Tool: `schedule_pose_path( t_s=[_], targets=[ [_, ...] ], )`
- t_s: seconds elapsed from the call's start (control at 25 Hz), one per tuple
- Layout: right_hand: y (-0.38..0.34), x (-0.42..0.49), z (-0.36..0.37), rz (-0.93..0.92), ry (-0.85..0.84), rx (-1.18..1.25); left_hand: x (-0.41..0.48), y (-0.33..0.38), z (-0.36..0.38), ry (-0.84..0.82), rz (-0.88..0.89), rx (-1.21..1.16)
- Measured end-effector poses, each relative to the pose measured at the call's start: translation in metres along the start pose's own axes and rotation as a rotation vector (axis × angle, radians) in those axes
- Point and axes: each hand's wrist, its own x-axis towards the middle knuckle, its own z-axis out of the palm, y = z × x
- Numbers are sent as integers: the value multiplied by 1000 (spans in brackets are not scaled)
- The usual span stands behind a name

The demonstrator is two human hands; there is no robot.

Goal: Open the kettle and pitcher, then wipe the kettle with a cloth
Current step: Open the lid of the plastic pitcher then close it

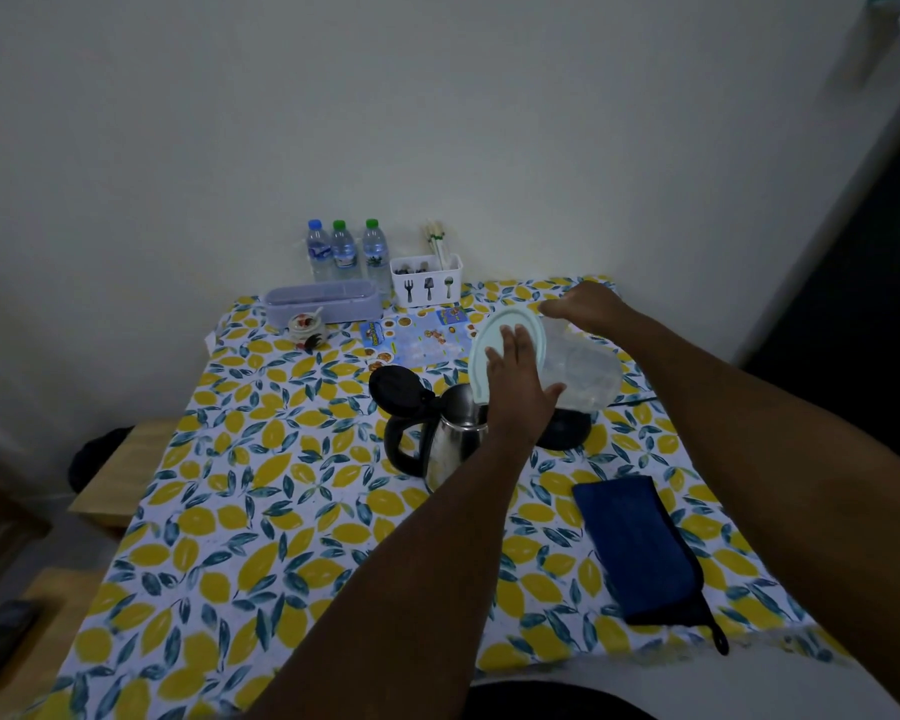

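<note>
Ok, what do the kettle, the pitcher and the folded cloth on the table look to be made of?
Kettle: body looks like polished stainless steel, since it shows bright streaky reflections; its flipped-up lid and handle are matte black, probably plastic.
Pitcher: clear, faintly cloudy plastic by the look; the pattern shows through it. Its pale mint lid is opaque, likely plastic.
Cloth: dark blue, soft and unshiny, perhaps microfibre.
</note>
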Motion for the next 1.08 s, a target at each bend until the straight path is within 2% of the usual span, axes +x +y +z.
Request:
schedule_pose_path(
  t_s=[1.08],
  targets=[
    [-10, 1, 0, 2, -35, -3, -1, -8, -3, 14, 9, -59]
  ],
)
